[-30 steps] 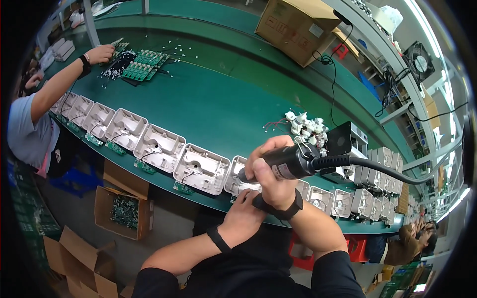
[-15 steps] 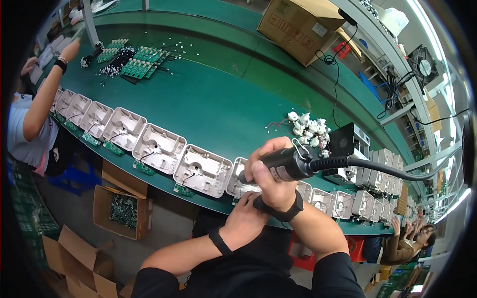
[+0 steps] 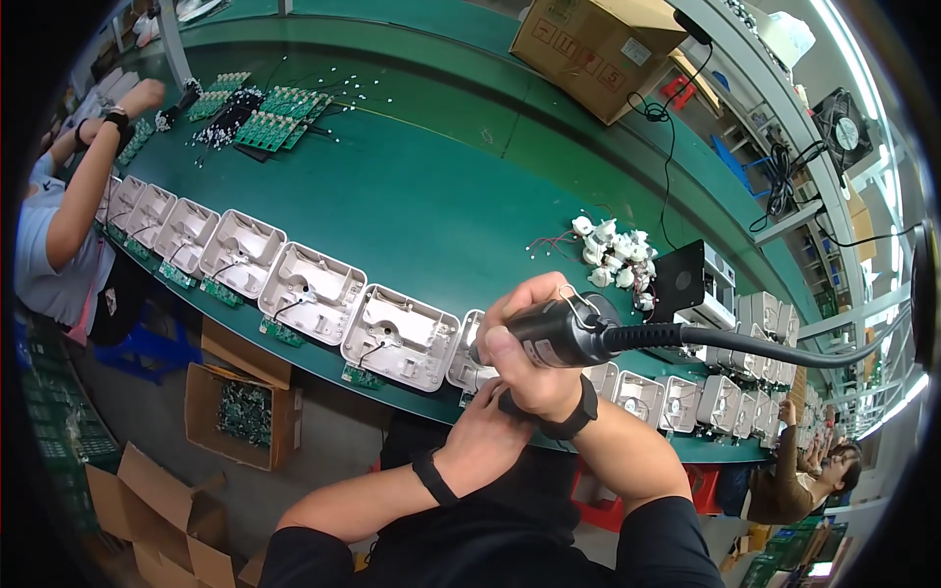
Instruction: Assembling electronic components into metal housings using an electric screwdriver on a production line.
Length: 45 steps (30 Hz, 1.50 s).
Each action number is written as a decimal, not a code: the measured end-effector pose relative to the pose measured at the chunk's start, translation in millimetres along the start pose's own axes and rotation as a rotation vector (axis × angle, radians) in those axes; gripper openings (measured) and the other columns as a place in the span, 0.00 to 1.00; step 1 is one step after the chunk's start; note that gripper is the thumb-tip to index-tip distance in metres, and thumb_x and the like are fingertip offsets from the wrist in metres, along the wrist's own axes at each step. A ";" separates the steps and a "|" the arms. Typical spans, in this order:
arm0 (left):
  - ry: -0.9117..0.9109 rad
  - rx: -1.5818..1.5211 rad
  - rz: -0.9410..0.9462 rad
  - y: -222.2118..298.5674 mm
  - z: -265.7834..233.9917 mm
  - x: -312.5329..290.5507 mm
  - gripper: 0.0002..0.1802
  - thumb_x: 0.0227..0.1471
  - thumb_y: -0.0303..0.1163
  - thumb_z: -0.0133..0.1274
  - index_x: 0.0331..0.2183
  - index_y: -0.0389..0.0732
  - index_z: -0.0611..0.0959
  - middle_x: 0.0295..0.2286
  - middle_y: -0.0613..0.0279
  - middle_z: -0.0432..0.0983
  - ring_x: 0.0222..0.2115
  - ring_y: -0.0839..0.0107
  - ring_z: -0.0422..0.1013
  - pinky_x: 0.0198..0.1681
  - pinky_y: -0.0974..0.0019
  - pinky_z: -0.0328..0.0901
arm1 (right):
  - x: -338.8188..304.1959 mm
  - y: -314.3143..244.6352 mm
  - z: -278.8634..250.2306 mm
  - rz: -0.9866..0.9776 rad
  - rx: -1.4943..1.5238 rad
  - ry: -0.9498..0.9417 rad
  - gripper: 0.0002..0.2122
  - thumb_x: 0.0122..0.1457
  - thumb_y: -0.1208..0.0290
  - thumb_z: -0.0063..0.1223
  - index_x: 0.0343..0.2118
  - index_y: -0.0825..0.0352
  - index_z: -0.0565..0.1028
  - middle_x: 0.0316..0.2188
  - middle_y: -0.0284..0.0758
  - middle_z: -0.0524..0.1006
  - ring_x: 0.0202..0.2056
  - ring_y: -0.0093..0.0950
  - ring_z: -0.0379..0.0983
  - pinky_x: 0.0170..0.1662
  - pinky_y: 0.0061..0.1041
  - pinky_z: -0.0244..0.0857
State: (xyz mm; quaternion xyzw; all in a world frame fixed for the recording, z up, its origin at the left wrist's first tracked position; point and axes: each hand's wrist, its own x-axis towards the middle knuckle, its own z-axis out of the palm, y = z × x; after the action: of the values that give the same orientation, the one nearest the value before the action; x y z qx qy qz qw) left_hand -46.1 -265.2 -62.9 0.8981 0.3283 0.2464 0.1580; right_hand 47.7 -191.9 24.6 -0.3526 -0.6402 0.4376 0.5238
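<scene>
My right hand [image 3: 529, 358] is closed around a black corded electric screwdriver [image 3: 564, 328], its cable running off to the right. The tool's front end is over a white plastic housing [image 3: 466, 365] in a row along the bench edge; its tip is hidden by my hand. Close below my right wrist, my left hand [image 3: 482, 431] is at the near side of this housing. Its fingers are mostly covered, so their grip cannot be made out. Left of it stands another open housing [image 3: 402, 338], with a green circuit board [image 3: 363, 376] at its near edge.
More housings [image 3: 314, 289] line the green bench [image 3: 412, 206] on both sides. White parts with wires [image 3: 613, 253] lie in a pile behind the screwdriver. Circuit boards [image 3: 279, 118] are stacked at the far left. Co-workers sit at left and right. A carton [image 3: 593, 59] stands at the back.
My right hand and the screwdriver have shifted very slightly, the tool's rear end moving a little down and left. The co-worker at left has lowered a raised hand.
</scene>
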 end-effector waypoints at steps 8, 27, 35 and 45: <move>0.097 0.051 0.067 -3.4 9.3 -2.4 0.07 0.47 0.31 0.54 0.27 0.45 0.87 0.29 0.60 0.80 0.39 0.64 0.76 0.57 0.55 0.63 | 0.9 2.1 9.1 -0.017 0.003 0.085 0.14 0.56 0.82 0.56 0.40 0.67 0.63 0.27 0.37 0.74 0.26 0.22 0.70 0.32 0.24 0.68; -0.157 0.059 0.009 0.1 7.5 5.6 0.17 0.52 0.31 0.57 0.45 0.44 0.84 0.39 0.52 0.80 0.45 0.52 0.74 0.52 0.46 0.63 | 10.2 -14.3 -8.0 -0.105 -0.115 0.237 0.15 0.53 0.74 0.67 0.39 0.71 0.72 0.22 0.28 0.75 0.23 0.16 0.67 0.27 0.20 0.63; -0.065 0.006 0.096 19.2 -7.9 20.4 0.23 0.50 0.30 0.61 0.49 0.42 0.81 0.43 0.49 0.77 0.48 0.49 0.70 0.53 0.49 0.64 | -25.1 -136.0 -119.7 -0.380 0.153 0.552 0.09 0.61 0.72 0.59 0.39 0.66 0.70 0.23 0.30 0.73 0.22 0.18 0.70 0.26 0.21 0.66; 0.027 0.010 0.018 25.2 -22.5 11.1 0.27 0.51 0.31 0.62 0.53 0.38 0.77 0.47 0.49 0.75 0.50 0.48 0.69 0.55 0.50 0.62 | -45.5 -124.6 -395.8 0.106 -0.586 1.200 0.18 0.60 0.55 0.64 0.36 0.67 0.73 0.28 0.32 0.76 0.24 0.20 0.71 0.29 0.22 0.65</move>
State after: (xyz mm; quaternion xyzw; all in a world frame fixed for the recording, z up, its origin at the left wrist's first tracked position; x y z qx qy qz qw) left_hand -38.1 -273.5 -29.2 0.8985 0.3234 0.2583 0.1466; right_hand 445.3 -203.6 151.0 -0.6935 -0.3118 -0.0010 0.6495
